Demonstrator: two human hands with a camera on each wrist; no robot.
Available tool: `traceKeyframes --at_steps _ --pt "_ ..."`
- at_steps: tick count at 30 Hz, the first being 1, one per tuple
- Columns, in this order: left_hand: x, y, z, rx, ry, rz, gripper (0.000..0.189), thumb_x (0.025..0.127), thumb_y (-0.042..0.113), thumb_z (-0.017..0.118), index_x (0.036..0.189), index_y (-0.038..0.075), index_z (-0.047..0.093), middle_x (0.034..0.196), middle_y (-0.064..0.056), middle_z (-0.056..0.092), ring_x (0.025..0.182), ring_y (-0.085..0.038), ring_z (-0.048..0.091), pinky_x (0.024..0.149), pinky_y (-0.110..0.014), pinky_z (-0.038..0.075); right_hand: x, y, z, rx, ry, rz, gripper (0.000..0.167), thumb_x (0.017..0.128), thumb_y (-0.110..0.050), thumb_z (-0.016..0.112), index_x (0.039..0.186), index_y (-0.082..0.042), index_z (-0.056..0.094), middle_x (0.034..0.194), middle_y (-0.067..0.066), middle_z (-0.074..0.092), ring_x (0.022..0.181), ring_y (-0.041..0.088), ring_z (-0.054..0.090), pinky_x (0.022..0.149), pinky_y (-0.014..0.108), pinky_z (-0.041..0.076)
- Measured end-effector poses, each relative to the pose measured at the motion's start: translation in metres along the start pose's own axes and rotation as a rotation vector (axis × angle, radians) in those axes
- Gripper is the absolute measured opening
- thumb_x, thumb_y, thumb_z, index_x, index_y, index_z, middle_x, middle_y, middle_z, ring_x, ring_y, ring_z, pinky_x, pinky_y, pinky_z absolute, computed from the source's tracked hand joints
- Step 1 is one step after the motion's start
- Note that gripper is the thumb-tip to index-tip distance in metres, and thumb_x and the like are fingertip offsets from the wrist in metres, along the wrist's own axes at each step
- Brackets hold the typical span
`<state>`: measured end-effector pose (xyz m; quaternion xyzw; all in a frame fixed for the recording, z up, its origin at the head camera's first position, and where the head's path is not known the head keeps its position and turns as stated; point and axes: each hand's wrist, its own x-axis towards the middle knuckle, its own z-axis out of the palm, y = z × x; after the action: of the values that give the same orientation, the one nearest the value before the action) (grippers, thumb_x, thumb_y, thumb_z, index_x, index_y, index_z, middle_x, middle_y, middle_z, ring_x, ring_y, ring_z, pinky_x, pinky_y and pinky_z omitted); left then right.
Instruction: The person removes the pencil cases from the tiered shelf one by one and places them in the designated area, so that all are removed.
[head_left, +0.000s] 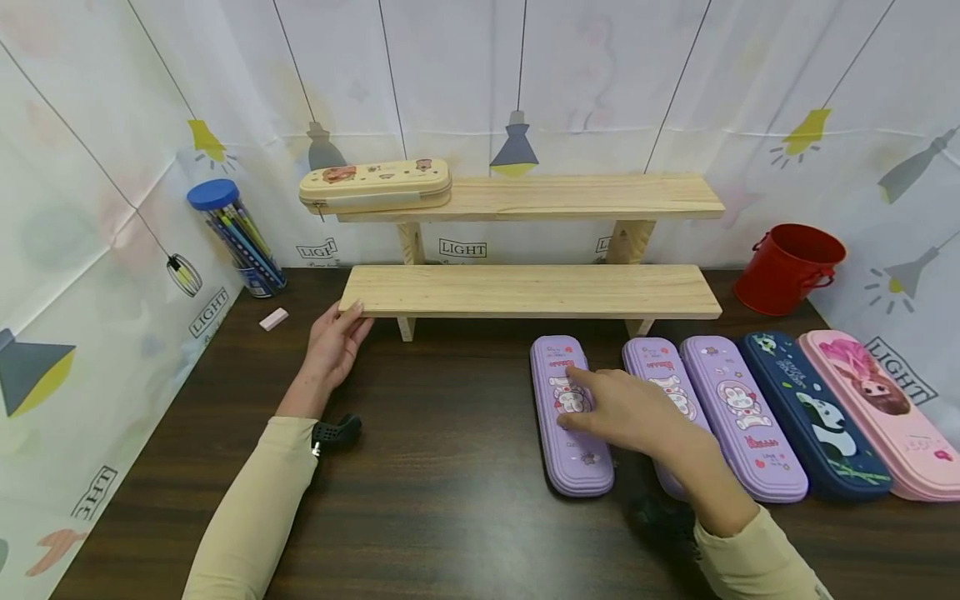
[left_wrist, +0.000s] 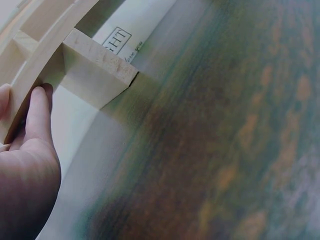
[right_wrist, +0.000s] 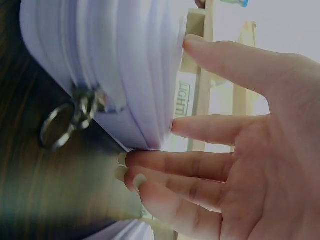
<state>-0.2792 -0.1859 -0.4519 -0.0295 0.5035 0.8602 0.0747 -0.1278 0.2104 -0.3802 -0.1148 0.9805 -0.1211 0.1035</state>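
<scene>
With my left hand (head_left: pixel 333 346) I hold the left end of the lower board of a two-tier wooden shelf (head_left: pixel 532 292); the left wrist view shows the fingers (left_wrist: pixel 39 112) under the board and the thumb on its other side. My right hand (head_left: pixel 633 408) touches the top of a purple pencil case (head_left: pixel 567 398) with thumb and forefinger. That case lies flat on the table, apart from a row. In the right wrist view the other fingers (right_wrist: pixel 180 165) extend beside its edge, near a metal zipper ring (right_wrist: pixel 56 127). A cream pencil case (head_left: pixel 375 185) lies on the upper board's left end.
Right of my right hand lie two purple pencil cases (head_left: pixel 742 417), a dark blue panda case (head_left: pixel 813 417) and a pink case (head_left: pixel 885 412). A red bucket (head_left: pixel 787 271) stands behind them. At the back left are a blue-lidded pencil tub (head_left: pixel 238 237) and a small pale pink block (head_left: pixel 273 318).
</scene>
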Motion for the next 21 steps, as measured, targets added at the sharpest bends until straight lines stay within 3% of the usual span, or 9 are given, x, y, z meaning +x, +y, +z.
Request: traceKeyframes --at_steps 5,14,21 --pt "0.0 0.0 0.0 -0.005 0.0 -0.001 0.064 0.1 0.015 0.058 0.156 0.011 0.027 0.159 -0.015 0.036 0.141 -0.02 0.045 0.104 -0.022 0.049 -0.006 0.006 -0.006 0.006 -0.017 0.017 0.074 0.086 -0.05 0.071 0.145 -0.011 0.051 0.136 0.02 0.061 0.119 0.037 0.061 0.089 0.058 0.056" --pt "-0.001 0.0 0.001 -0.004 -0.001 0.002 0.062 0.101 0.015 0.056 0.156 0.011 0.028 0.158 -0.015 0.036 0.142 -0.021 0.044 0.105 -0.023 0.048 -0.014 0.021 -0.013 0.02 -0.045 0.071 0.072 0.086 -0.047 0.072 0.145 -0.011 0.052 0.138 0.027 0.056 0.125 0.046 0.055 0.098 0.068 0.048" --pt "-0.001 0.0 0.0 -0.003 -0.007 0.002 0.064 0.101 0.016 0.057 0.157 0.011 0.027 0.159 -0.015 0.035 0.141 -0.02 0.044 0.103 -0.022 0.049 -0.016 0.03 -0.016 -0.024 -0.044 0.095 0.069 0.085 -0.05 0.072 0.142 -0.016 0.056 0.14 0.033 0.051 0.121 0.051 0.054 0.087 0.069 0.052"
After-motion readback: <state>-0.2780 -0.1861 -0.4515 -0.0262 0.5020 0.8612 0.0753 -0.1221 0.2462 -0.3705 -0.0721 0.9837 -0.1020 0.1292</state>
